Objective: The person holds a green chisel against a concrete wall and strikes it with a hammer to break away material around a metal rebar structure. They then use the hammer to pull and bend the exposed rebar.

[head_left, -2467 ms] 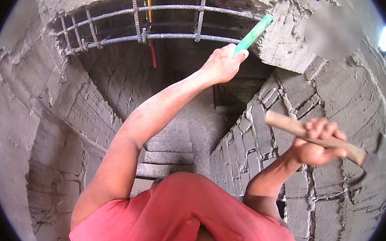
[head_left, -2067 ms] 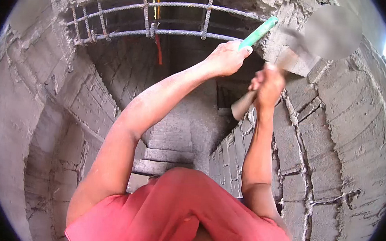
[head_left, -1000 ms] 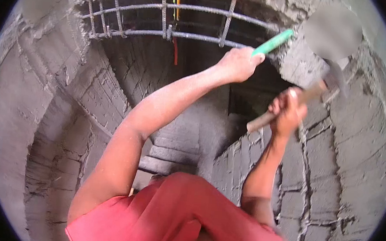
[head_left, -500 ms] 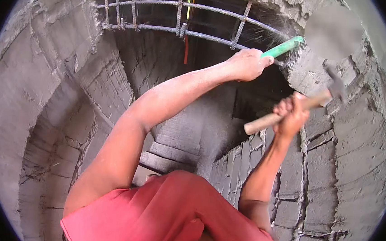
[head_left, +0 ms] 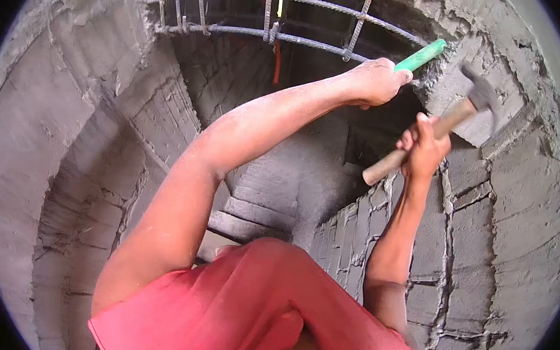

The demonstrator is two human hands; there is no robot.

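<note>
Rough grey block walls [head_left: 501, 212] close round a stairwell, with bare steel bars [head_left: 265, 34] crossing under a broken concrete edge [head_left: 449, 73] overhead. The left hand [head_left: 373, 82] is fisted tight round a green chisel [head_left: 421, 54], whose tip is set against that edge. The right hand [head_left: 424, 150] grips a hammer [head_left: 459, 110] mid-handle, its head raised beside the chisel, seemingly to strike.

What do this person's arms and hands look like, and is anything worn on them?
Both arms are bare below the short coral-red shirt sleeves. The left hand and right hand wear no gloves, and no watch shows on either wrist.
</note>
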